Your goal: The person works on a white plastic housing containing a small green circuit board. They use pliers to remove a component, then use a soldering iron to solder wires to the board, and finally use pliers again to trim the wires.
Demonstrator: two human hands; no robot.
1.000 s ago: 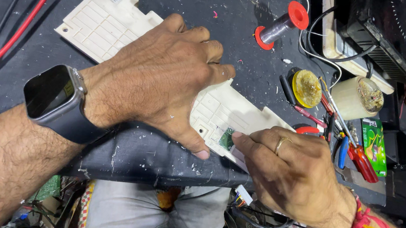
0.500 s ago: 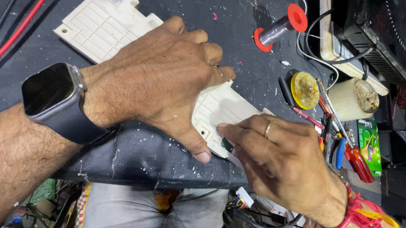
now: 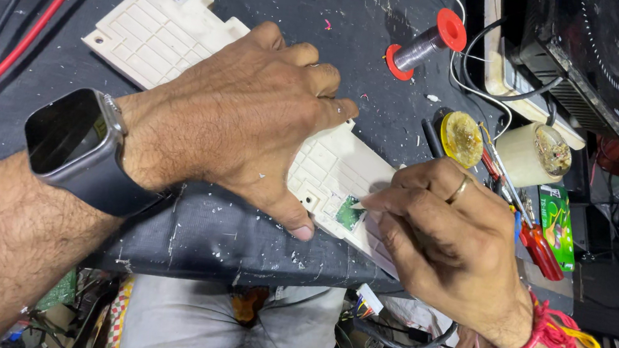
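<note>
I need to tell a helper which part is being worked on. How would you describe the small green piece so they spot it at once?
Find the long cream ribbed plastic panel pinned under the left hand. At its near end, beside the right hand fingertips, sits the small green circuit board, the only green patch on the cream surface.

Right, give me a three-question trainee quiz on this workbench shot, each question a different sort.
1. True or false: the left hand lies flat on the cream plastic panel, pressing it to the dark bench.
2. Multiple choice: the right hand has its fingertips at
A) the red solder spool
B) the small green circuit board set in the panel
C) the smartwatch
3. Fill in: the round yellow tin lies between the panel and the cream ____.

Key: 1 true; 2 B; 3 cylinder-shaped container.
</note>
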